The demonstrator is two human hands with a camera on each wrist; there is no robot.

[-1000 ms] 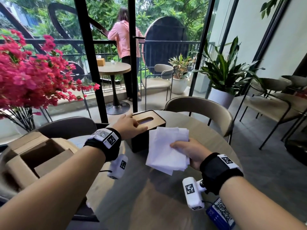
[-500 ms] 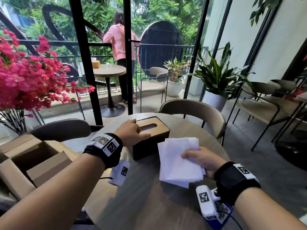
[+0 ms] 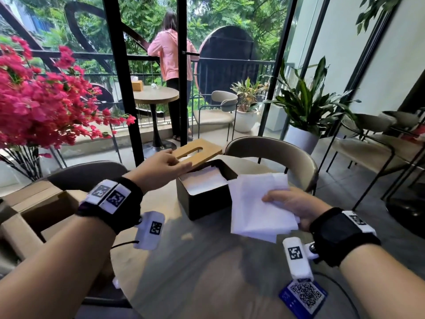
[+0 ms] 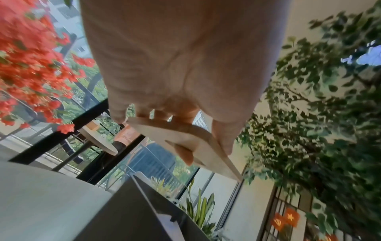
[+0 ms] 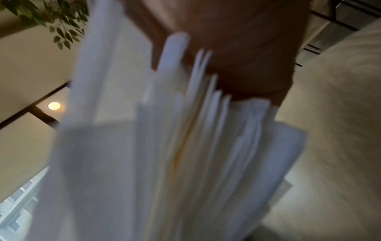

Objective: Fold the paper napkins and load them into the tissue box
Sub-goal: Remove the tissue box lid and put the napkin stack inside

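Our left hand [image 3: 161, 168] pinches the wooden lid [image 3: 197, 151], raised and tilted at 12 o'clock above the open box [image 3: 202, 201], which already contains white napkins. Our right hand [image 3: 296, 203] grips the napkin stack [image 3: 255, 208], touching the box's 3 o'clock side, above the table [image 3: 207, 272].

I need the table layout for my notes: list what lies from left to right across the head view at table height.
Open brown cardboard box → left hand holding the slotted wooden lid → black tissue box, white napkins inside → stack of white paper napkins → right hand gripping that stack.
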